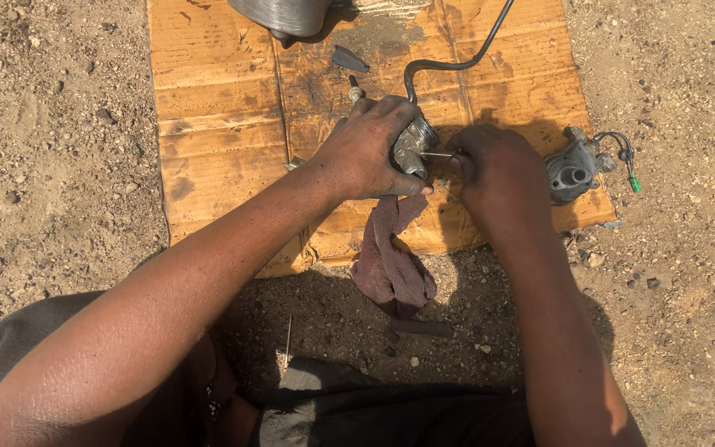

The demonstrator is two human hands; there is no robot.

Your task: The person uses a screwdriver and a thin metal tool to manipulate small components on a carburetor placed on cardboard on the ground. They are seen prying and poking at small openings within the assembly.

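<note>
The left hand [367, 149] is clamped on the metal carburettor body [414, 146] mid-cardboard [217, 108]; the right hand [498, 172] pinches a thin tool [435, 155]. Best keep the body steady and the tool straight.

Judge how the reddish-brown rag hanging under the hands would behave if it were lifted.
The rag would probably be floppy: it drapes in folds off the cardboard onto the dirt. It is likely light for its size, being thin cloth. It may be greasy, given the oil-stained cardboard.

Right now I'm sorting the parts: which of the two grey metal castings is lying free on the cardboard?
The right-hand casting with the green-tipped wire; the other casting is gripped in the left hand.
</note>
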